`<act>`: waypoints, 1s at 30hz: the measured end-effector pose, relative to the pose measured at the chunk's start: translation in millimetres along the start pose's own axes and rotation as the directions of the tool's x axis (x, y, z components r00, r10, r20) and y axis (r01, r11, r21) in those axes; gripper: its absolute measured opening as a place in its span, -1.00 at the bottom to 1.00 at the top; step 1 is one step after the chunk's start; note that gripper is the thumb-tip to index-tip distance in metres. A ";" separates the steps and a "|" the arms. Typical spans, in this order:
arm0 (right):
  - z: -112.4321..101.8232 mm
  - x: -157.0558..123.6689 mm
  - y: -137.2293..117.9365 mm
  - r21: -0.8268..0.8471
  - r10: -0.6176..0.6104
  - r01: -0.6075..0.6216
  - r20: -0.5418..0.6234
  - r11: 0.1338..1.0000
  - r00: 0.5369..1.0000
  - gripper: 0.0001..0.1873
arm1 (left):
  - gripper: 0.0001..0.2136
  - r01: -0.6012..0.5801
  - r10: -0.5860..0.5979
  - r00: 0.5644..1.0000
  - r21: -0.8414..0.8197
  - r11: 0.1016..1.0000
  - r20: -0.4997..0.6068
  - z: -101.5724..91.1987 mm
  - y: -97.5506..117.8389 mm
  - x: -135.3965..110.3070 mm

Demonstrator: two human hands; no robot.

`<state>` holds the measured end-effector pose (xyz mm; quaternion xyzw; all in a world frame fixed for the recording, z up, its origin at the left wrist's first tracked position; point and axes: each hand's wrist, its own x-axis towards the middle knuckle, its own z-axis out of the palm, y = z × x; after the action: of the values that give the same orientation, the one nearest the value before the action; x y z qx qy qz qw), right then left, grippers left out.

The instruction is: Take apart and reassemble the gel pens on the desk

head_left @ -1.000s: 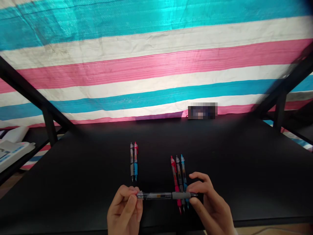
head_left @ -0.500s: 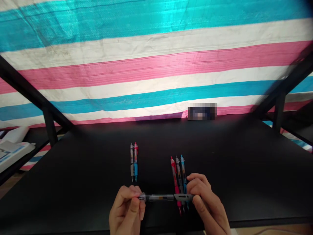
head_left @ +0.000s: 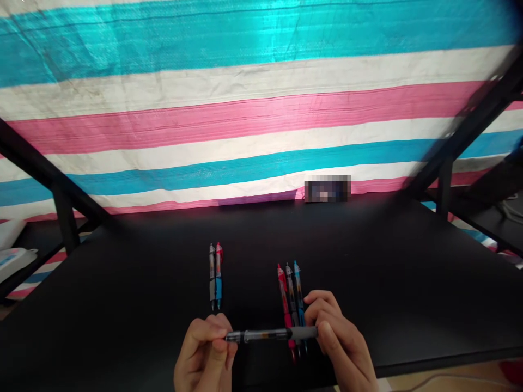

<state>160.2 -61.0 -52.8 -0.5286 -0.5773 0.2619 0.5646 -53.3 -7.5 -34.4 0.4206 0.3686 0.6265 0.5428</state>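
Both hands hold one clear pen with a grey grip (head_left: 272, 335) crosswise just above the black table (head_left: 388, 272). My left hand (head_left: 204, 356) pinches its clicker end between thumb and fingers. My right hand (head_left: 341, 345) is closed round the grey grip end. Behind the held pen lie three pens side by side: a red one (head_left: 283, 291), a black one (head_left: 291, 288) and a blue one (head_left: 298, 288). Further left lie two more pens (head_left: 214, 275), one with a grey grip, the other red-topped with a blue grip.
A striped sheet (head_left: 253, 109) of teal, white and pink hangs behind the table. Black frame bars slant at the left (head_left: 49, 174) and at the right (head_left: 461, 136). A white object (head_left: 12, 256) sits on a shelf at the far left.
My right fingers have closed further round the pen's grip end. The pen has stayed crosswise between my hands. The view has shifted a little, so everything sits slightly further left.
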 end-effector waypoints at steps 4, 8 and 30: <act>2.7 1.6 -3.7 0.019 -0.011 0.013 -0.077 1.000 0.997 -0.54 | -0.80 -0.003 0.003 1.000 0.002 1.000 0.003 7.1 3.0 0.7; 2.5 2.6 -3.5 0.004 -0.022 0.022 -0.075 1.000 0.997 -0.48 | -0.76 0.053 -0.052 0.992 0.001 0.999 -0.118 16.0 1.4 -1.4; -1.9 0.0 1.7 0.006 -0.012 0.013 -0.056 1.000 0.998 -0.79 | -0.58 -0.116 0.122 0.991 0.090 0.989 -0.054 41.1 48.5 58.4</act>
<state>162.5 -61.1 -54.0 -0.5303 -0.5637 0.2452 0.5838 -36.4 43.8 33.0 0.4463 0.3855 0.6534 0.4746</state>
